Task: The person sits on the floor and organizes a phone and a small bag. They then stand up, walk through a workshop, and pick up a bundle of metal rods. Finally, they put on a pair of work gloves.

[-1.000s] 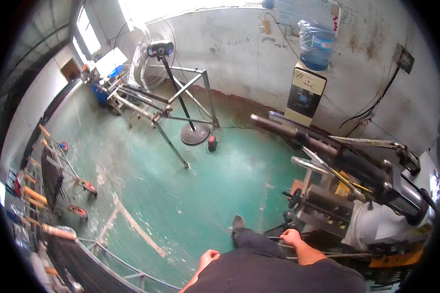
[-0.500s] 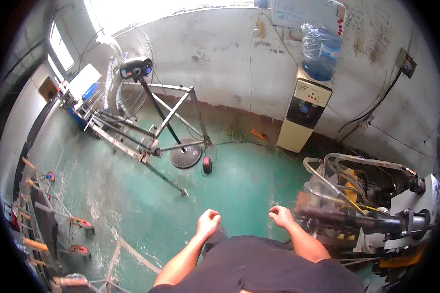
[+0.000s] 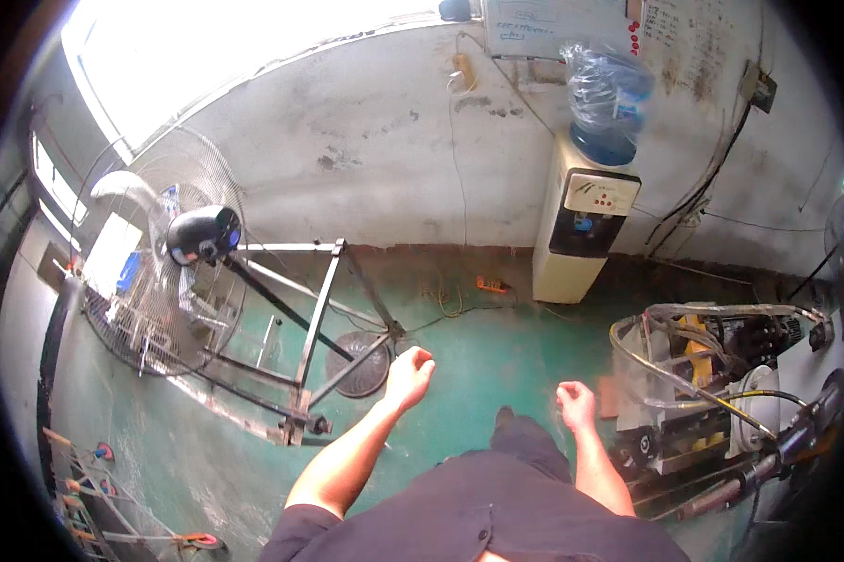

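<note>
My left hand [image 3: 410, 377] hangs in the air ahead of my body, its fingers loosely curled in and nothing visible in them. It is nearest to the metal frame [image 3: 321, 309] and the round base [image 3: 358, 363] of a large standing fan [image 3: 203, 234], without touching either. To the right, my right hand [image 3: 577, 406] is also raised with bent, closed fingers and holds nothing that I can see. A machine with hoses [image 3: 694, 375] stands beyond it, apart from the hand.
A water dispenser [image 3: 581, 225] with a plastic-wrapped blue bottle [image 3: 606, 112] stands against the wall. On the green floor lie an orange power strip [image 3: 490, 285] and thin cables. Wheeled carts [image 3: 132, 506] are at the lower left; a whiteboard [image 3: 553, 28] hangs above.
My view has shifted forward, bringing the fan frame and machine closer. One foot now shows ahead of my body. Both hands have risen in the picture and stay curled.
</note>
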A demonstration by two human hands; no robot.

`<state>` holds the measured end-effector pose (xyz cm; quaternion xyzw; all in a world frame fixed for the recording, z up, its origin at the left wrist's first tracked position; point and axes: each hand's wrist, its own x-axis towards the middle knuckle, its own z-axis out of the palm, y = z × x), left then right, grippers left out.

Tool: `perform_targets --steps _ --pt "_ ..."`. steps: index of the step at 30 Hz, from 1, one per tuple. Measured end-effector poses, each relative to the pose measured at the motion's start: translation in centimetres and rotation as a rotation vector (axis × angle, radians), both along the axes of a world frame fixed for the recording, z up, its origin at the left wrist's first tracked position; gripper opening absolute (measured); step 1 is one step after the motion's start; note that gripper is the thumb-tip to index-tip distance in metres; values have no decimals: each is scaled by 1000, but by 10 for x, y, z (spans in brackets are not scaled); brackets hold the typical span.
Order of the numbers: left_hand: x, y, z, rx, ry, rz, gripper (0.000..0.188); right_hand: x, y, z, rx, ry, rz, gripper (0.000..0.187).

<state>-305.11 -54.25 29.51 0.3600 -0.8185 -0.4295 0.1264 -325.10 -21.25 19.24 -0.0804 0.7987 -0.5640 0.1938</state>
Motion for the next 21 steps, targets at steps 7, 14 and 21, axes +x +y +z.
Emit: perform_targets --steps 7,14,21 --pt "-55 -27 -34 58 -151 -253 26 -142 -145 32 -327 85 -41 15" --pt "-111 -70 -58 127 -213 -92 29 -295 -315 199 -511 438 201 12" --pt "-153 -123 -98 337 -162 149 31 -395 -475 363 -553 821 312 16"
